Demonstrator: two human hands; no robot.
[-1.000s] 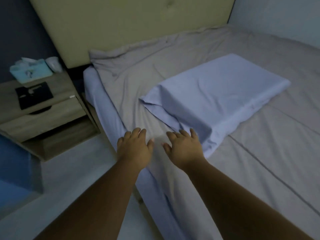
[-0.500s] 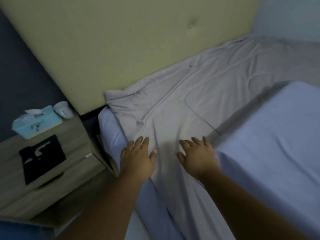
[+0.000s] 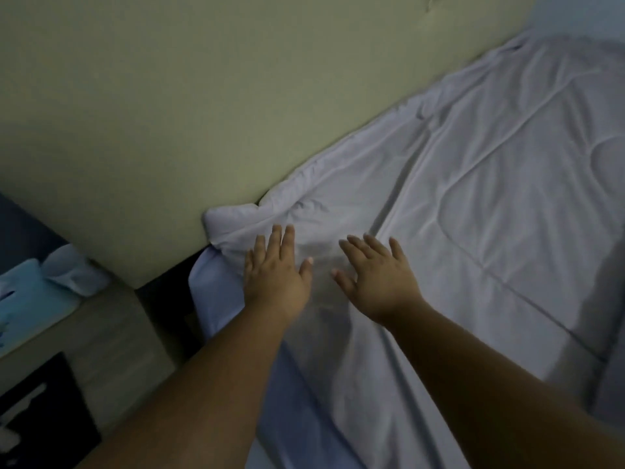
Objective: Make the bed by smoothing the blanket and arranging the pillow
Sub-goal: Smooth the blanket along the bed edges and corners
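A pale grey quilted blanket [image 3: 473, 204] covers the bed up to the headboard, with a bunched corner at its top left. My left hand [image 3: 275, 272] lies flat on the blanket near that corner, fingers spread. My right hand [image 3: 375, 275] lies flat beside it, fingers apart, palm down on the fabric. Neither hand holds anything. A strip of the light blue pillow [image 3: 612, 384] shows at the right edge.
A beige padded headboard [image 3: 203, 113] rises behind the bed. The blue fitted sheet [image 3: 216, 299] shows on the mattress side. A wooden nightstand [image 3: 111, 330] at the left carries a blue tissue box [image 3: 30, 296], a white cup [image 3: 72, 272] and a black item [image 3: 40, 411].
Both hands have slid up the blanket toward the headboard corner. The view has followed them, and the pillow has dropped almost out of sight to the right.
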